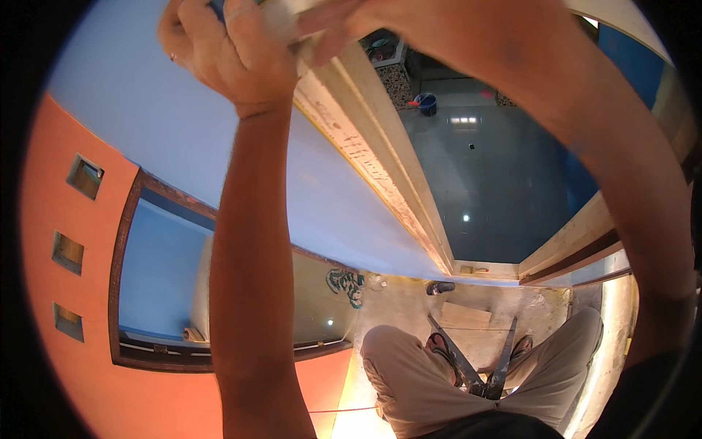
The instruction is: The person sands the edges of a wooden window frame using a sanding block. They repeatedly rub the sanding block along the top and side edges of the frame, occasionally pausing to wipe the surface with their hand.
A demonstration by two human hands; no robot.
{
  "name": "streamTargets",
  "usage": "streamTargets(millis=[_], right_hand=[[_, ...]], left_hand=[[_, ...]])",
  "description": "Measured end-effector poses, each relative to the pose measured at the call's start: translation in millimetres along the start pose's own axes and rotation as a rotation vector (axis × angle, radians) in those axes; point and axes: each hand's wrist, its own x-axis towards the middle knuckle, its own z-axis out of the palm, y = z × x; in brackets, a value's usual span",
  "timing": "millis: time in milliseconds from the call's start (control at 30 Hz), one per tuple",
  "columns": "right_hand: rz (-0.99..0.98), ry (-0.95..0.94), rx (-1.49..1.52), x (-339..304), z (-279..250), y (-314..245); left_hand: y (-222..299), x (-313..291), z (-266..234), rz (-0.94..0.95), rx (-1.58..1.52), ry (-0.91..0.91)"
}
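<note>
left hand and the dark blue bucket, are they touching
Apart. In the head view, the wooden frame shows between the left hand and the dark blue bucket on the floor.

The wall [329,197] beside the door frame [373,139] is painted pale blue, while the outer wall [44,205] at left is coloured bright orange. Cream is seen on the door frame, its face streaked with pinkish-brown marks and edged by a thin yellow line. The window-like frame [164,363] in the orange wall is coloured dark brown, and a stronger blue panel [161,271] is enclosed by it. Beyond the doorway, the glossy floor [497,190] is toned dark blue-grey and dotted with white reflections; a dark blue bucket [427,107] is seen near a block [393,86] speckled in brown, black and white. A crumpled bundle [346,285] is patterned in dark green and white. Beige trousers [413,366] are worn with a black top [490,426].
</note>
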Motion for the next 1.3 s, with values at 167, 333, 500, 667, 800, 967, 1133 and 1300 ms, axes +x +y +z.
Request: streamTargets(millis=[167, 333, 500, 667, 800, 967, 1133, 1300], right_hand=[[0.484, -0.056, 0.423, -11, -36, 4], [0.804, -0.125, 0.012, -108, -124, 54], [1.320, 0.020, 0.363, -172, -152, 49], [0.847, 0.198, 0.740, -139, -117, 23], [0.355, 0.017, 0.342, -89, -101, 45], [0.113, -0.033, 0.329, -74, -62, 58], [0.035, 0.033, 0.282, -63, -9, 27], [0.003, -0.057, 0.328, -51, 6, 11]], left_hand=[[-26, -7, -38, 0.207, 0.247, -0.266], [13, 5, -27, -0.310, -0.044, -0.154], [14, 4, -30, -0.314, 0.013, -0.192], [21, 8, -25, -0.363, 0.033, -0.204], [23, 12, -34, -0.389, 0.056, -0.234], [18, 2, -31, -0.351, 0.068, -0.233], [22, 12, -27, -0.367, 0.003, -0.175], [12, -1, -26, -0.325, 0.003, -0.179]])
